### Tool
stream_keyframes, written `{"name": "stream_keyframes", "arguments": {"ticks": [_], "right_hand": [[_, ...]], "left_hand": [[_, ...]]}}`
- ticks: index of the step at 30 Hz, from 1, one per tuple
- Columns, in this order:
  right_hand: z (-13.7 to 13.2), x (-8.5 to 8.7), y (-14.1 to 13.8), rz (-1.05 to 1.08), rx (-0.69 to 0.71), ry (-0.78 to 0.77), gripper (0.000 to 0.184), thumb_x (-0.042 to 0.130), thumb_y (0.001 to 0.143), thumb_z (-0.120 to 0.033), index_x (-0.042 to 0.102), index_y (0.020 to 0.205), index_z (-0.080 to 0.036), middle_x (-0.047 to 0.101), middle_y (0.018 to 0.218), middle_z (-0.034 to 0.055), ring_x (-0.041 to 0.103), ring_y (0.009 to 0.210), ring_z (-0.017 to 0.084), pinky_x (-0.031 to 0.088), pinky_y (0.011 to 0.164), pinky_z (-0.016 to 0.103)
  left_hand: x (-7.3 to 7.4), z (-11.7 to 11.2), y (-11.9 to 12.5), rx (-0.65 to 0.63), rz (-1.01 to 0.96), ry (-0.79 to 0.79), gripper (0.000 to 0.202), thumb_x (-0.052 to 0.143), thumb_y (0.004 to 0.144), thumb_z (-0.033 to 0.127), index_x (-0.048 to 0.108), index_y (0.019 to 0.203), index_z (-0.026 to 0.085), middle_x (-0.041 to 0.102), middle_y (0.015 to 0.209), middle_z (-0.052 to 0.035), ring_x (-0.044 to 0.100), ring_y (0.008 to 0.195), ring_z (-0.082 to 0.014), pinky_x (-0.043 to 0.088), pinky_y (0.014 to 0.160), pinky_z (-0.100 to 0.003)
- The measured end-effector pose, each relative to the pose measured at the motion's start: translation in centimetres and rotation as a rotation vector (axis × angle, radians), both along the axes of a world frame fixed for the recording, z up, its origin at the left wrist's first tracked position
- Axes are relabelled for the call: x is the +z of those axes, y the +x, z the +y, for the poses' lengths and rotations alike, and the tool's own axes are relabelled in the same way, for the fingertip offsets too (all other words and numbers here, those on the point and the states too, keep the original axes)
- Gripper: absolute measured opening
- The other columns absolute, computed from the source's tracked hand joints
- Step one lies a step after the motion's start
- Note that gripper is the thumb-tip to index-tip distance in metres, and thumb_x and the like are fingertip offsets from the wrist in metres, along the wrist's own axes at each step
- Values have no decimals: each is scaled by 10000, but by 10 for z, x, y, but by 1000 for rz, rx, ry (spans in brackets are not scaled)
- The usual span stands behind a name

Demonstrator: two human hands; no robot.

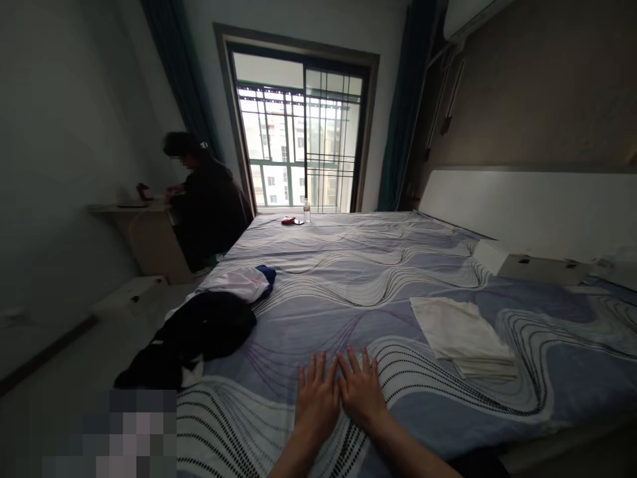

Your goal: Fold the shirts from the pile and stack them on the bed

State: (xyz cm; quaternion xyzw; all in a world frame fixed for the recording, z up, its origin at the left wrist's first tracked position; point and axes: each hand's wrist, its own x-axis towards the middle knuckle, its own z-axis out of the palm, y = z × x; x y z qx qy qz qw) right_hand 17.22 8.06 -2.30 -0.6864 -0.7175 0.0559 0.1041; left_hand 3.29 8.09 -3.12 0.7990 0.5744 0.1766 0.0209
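The white cloth (460,325) is serving as the landmark for all positions; left, right and beyond are being taken from the wearer's viewpoint.

Hands: the left hand (317,397) and the right hand (362,392) are lying palm down on the patterned sheet (318,325), to the left of the white cloth and nearer the wearer, apart from it. The two are resting side by side, thumb edges close; whether the thumbs are touching cannot be told. The fingers of both are extending straight and slightly spread, released and grasping nothing.

Condition: the sheet is covering the bed beneath and around the white cloth, which is lying folded in layers, its far corner fanning out a little.

Handling, in judgement: flat contact is calling for even, light pressure through both palms, with fingers staying straight. Hard pushing would be risking creases and could be drawing the white cloth's neat layers askew. Lifting would be disturbing the fabric less than dragging.

Surroundings: black clothing (213,325) is lying well left of the white cloth. A white box (517,264) is sitting beyond it to the right, and a bottle (306,211) is standing far beyond it. Farther left, another person (212,199) is sitting at a surface (132,209).
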Motion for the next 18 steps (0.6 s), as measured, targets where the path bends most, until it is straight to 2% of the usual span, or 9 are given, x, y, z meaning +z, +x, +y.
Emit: {"name": "stream_keyframes", "arguments": {"ticks": [3,6,8,11,15,18], "right_hand": [[17,5,-32,38,75,5,560,347,997,-472,305,1550,-396,157,1659,-53,59,1531,353,44,1207,608],[30,4,-48,57,65,-11,587,362,984,-524,307,1551,-386,142,1663,-38,60,1529,364,23,1202,619],[36,0,-52,73,60,-16,602,364,977,-550,303,1553,-386,130,1665,-38,53,1528,370,12,1199,625],[40,-4,-51,96,67,-9,601,366,975,-552,292,1553,-401,120,1665,-51,36,1530,366,-3,1197,631],[38,0,-49,149,66,-8,598,401,969,-528,306,1547,-406,125,1663,-54,28,1531,356,-19,1203,628],[34,8,-46,213,87,-16,594,415,971,-510,302,1546,-414,116,1662,-57,27,1532,348,-14,1207,634]], "left_hand": [[6,11,-41,93,7,-21,542,404,964,395,419,1500,318,332,1616,-83,280,1493,-340,217,1185,-622],[9,27,-65,153,35,-27,571,439,940,449,433,1494,310,318,1623,-81,264,1498,-348,200,1186,-627],[10,42,-72,197,78,-33,585,442,929,417,425,1501,291,311,1627,-77,260,1499,-346,204,1186,-619],[11,71,-76,256,154,-10,595,401,923,323,432,1502,189,345,1610,-104,285,1488,-341,223,1192,-579],[14,119,-79,318,193,57,603,391,916,295,471,1455,39,387,1573,-201,363,1440,-352,303,1164,-515],[26,159,-89,322,205,133,587,398,886,196,477,1431,-7,348,1571,-270,467,1345,-359,416,1068,-478]]}}
